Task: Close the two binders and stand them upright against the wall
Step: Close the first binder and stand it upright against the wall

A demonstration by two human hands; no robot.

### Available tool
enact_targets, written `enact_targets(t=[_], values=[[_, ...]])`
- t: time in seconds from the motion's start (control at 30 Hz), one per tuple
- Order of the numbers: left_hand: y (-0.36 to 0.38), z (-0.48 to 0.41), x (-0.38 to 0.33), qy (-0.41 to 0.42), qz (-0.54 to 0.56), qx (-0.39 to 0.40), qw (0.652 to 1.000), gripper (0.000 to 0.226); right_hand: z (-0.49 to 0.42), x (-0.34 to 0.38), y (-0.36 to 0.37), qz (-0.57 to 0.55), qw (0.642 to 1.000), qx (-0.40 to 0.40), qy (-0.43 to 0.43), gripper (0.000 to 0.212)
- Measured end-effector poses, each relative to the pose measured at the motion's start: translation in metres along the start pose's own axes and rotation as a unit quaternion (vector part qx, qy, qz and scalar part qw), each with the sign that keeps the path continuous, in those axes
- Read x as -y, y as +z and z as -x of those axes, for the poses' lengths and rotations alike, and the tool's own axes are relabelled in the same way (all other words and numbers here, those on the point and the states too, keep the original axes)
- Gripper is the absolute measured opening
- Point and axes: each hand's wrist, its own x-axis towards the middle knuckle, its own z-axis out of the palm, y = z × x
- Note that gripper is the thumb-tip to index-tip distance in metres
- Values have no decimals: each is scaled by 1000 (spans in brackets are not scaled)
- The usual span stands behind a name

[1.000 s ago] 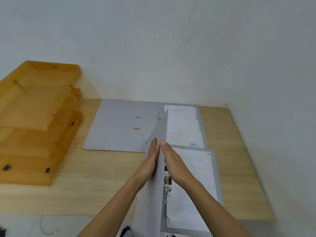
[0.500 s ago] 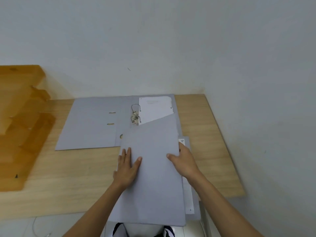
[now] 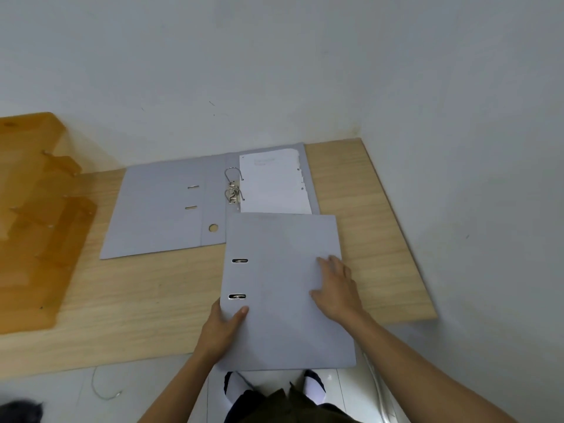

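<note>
At the lower centre of the frame, the near binder point(image 3: 283, 288) now lies fully shut on the worktop point(image 3: 146, 288), its cover no longer raised as before. The left hand point(image 3: 221, 326) grips its spine edge, thumb on top; the right hand point(image 3: 337, 286) rests flat and open on the cover. Behind it, the far binder point(image 3: 164, 209) still lies open.

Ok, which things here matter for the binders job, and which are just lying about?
Job:
closed grey lever-arch binder, under left hand and right hand
open grey binder with white pages
white wall

Lying about:
orange plastic stacked trays
thin wire on floor
</note>
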Motion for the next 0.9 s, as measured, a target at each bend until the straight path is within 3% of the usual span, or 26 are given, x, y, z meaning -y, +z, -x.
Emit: enact_targets(t=[0.13,0.27,0.37,0.47,0.57,0.67,0.8,0.9], values=[[2,3,-2,17,-11,15,1000,73,6,1,17,-40,993,110,-18,73],[-4,0,0,-5,56,24,998,51,11,0,26,-63,993,100,-9,69],[-9,-4,-7,-110,216,30,970,30,13,7,26,-91,992,89,7,66],[-16,-19,-16,-162,279,45,945,42,18,23,29,-158,985,65,37,66],[-14,-26,-32,-177,322,135,920,58,26,38,30,-174,981,52,69,67],[-3,-25,-57,-107,341,258,897,61,29,55,19,-189,976,16,102,70],[5,-21,-100,-56,410,401,817,55,29,69,-2,-254,961,-35,101,74],[9,-16,-128,-23,362,428,828,55,32,77,-17,-296,949,-77,79,80]])
